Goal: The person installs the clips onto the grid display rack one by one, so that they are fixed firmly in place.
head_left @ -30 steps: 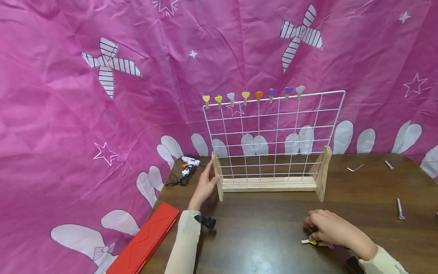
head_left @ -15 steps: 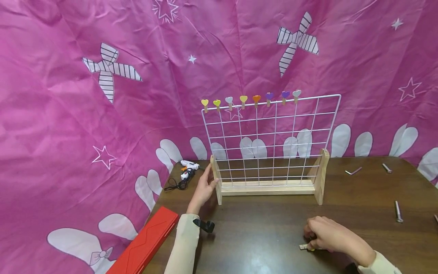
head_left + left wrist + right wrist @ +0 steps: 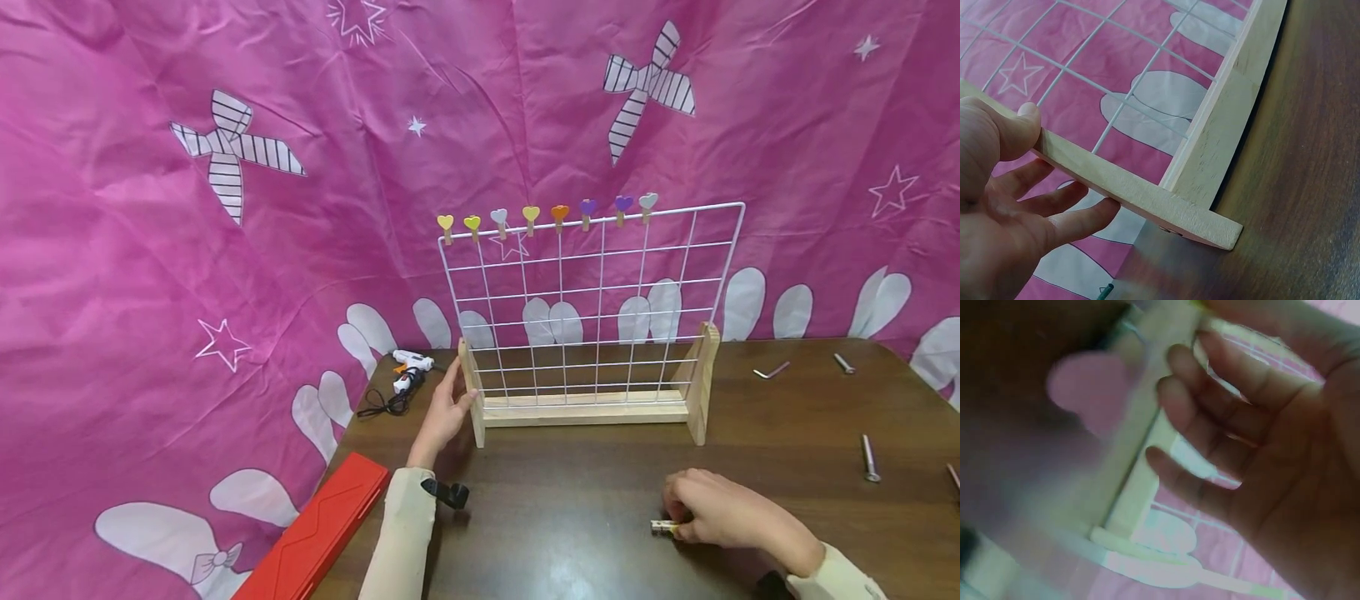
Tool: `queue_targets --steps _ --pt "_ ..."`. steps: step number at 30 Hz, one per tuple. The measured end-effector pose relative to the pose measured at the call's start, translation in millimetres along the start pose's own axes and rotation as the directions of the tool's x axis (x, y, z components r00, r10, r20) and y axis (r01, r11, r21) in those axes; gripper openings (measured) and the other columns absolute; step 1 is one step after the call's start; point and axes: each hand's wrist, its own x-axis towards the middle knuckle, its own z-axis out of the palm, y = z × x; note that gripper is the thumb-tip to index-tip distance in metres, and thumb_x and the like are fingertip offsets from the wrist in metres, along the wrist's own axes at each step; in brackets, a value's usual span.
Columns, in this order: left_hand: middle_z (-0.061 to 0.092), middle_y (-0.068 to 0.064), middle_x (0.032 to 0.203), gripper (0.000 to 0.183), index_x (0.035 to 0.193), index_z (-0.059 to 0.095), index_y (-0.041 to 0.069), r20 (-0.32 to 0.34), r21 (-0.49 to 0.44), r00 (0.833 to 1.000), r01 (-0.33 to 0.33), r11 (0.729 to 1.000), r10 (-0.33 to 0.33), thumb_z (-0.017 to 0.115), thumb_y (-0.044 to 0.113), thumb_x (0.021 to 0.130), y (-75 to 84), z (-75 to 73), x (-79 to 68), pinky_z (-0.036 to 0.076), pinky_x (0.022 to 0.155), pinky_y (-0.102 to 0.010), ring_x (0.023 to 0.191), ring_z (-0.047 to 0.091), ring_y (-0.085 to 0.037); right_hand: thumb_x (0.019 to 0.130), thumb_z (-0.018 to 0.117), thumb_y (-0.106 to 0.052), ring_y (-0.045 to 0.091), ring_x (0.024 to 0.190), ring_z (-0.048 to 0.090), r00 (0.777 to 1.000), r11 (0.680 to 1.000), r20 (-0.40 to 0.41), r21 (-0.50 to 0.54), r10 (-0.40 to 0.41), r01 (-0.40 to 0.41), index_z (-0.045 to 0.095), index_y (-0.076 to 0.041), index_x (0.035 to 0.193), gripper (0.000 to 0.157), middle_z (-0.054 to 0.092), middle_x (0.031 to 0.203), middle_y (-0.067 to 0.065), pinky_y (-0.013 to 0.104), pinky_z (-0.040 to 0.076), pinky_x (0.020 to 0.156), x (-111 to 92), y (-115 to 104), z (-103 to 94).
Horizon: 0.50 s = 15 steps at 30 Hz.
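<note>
My left hand [image 3: 442, 417] grips the left wooden leg [image 3: 1147, 203] of a white wire grid stand [image 3: 585, 415], thumb on the near side and fingers on the far side. Small wooden clothespins with hearts line the grid's top rail, among them an orange one [image 3: 560, 214] and a purple one [image 3: 624, 203]. Over the table, in front of the stand's right leg, my right hand [image 3: 720, 510] pinches a clothespin with a yellow heart [image 3: 663, 527], mostly covered by the fingers. A blurred pink heart [image 3: 1091, 390] shows beyond the fingers in the right wrist view.
A white glue gun [image 3: 412, 361] with a black cord lies at the back left. The red case [image 3: 315, 533] sits along the left edge. To the right are a bolt [image 3: 870, 458], another bolt [image 3: 844, 363] and a hex key [image 3: 772, 371].
My right thumb and fingers have closed on the yellow-heart clothespin, which has risen slightly. The left hand stays on the stand's leg. The head view has shifted a little.
</note>
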Motion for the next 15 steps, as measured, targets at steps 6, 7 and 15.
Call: queue_targets --steps 6,7,15 --pt "0.034 -0.03 0.139 0.066 0.146 0.016 -0.002 -0.009 0.015 1.0 0.016 1.0 -0.016 0.051 -0.007 0.09 1.4 -1.6 -0.8 0.037 0.098 -0.051 0.125 0.037 -0.041 0.073 0.072 -0.019 -0.005 0.056 0.041 0.988 0.995 -0.133 -0.067 -0.079 0.071 0.051 -0.031 0.07 0.025 0.043 0.07 -0.02 0.016 0.036 0.051 1 -9 -36.0" --pt "0.034 -0.03 0.139 0.066 0.146 0.016 -0.002 -0.01 0.022 1.0 0.022 1.0 -0.022 0.052 -0.006 0.09 1.8 -1.9 -0.7 0.037 0.098 -0.051 0.125 0.037 -0.04 0.072 0.073 -0.019 -0.004 0.059 0.039 0.981 0.99 -0.163 -0.11 -0.108 0.091 0.051 -0.032 0.069 0.026 0.042 0.07 -0.022 0.016 0.034 0.052 2 -10 -43.6" --pt "0.036 -0.027 0.139 0.067 0.147 0.017 0.003 -0.021 0.039 1.0 0.019 0.999 -0.018 0.053 -0.003 0.09 -20.2 -0.2 4.8 0.037 0.098 -0.052 0.125 0.039 -0.039 0.064 0.074 -0.012 -0.006 0.063 0.043 0.904 0.944 -0.302 -0.228 -0.302 0.24 0.053 -0.033 0.072 0.031 0.046 0.074 -0.023 0.009 0.034 0.056 6 -15 -104.2"
